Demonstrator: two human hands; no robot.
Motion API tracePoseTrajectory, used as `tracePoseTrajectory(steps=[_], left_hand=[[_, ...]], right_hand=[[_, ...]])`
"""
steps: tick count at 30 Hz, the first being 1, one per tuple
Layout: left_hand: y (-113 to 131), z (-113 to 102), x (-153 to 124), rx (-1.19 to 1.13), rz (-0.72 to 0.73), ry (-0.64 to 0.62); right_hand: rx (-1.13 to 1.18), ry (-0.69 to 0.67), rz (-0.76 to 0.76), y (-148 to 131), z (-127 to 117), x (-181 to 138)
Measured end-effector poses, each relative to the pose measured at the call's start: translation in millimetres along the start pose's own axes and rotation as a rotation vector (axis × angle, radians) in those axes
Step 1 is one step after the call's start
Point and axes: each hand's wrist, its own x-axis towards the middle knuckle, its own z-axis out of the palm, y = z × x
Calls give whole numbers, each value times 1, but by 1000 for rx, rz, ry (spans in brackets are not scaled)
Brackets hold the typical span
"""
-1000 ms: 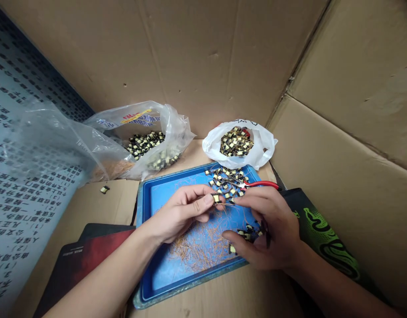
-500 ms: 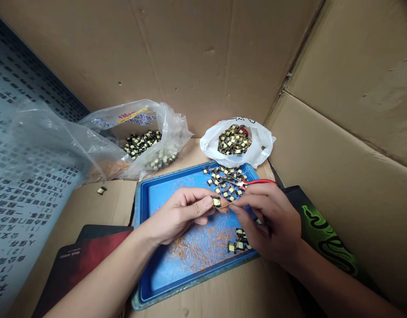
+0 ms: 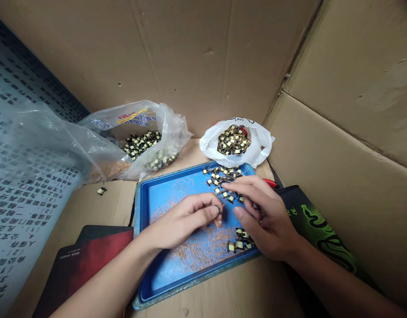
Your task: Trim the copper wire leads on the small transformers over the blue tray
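While L hand (image 3: 193, 218) pinches small blocky coil (image 3: 218, 210), R hand (image 3: 268, 216) is spread, can't tell if holding anything; thin coppery wires (image 3: 203, 247) litter plastic tray (image 3: 161, 274) twd near edge.

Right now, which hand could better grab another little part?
Probably the right hand: it looks open, close to loose parts in the tray. The left hand pinches a small part.

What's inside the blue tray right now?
Inside the blue tray are scattered copper-coloured wire bits, plus small black-and-yellow parts grouped at far right and near right. The left hand and right hand block the view of whatever is behind them.
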Motion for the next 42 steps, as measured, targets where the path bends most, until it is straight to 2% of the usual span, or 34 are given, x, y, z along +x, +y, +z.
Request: tracePoseTrajectory(steps=[3, 16, 21, 27, 30, 36, 42], left_hand=[[3, 3, -1, 41, 39, -58], [5, 1, -2, 115, 10, -45], [3, 2, -1, 148, 76, -34], [4, 2, 0, 283, 85, -26], [4, 2, 0, 327, 64, -39], [4, 1, 1, 375, 70, -58], [4, 3, 1, 492, 123, -46]], right_hand=[[87, -79, -49, 0, 5, 3], [71, 5, 1, 2, 10, 4], [117, -35, 133, -3, 8, 5], [309, -240, 502, -4, -3, 9], [375, -309, 598, -1, -5, 9], [425, -310, 681, 0, 0, 7], [223, -316, 605, -6, 1, 10]])
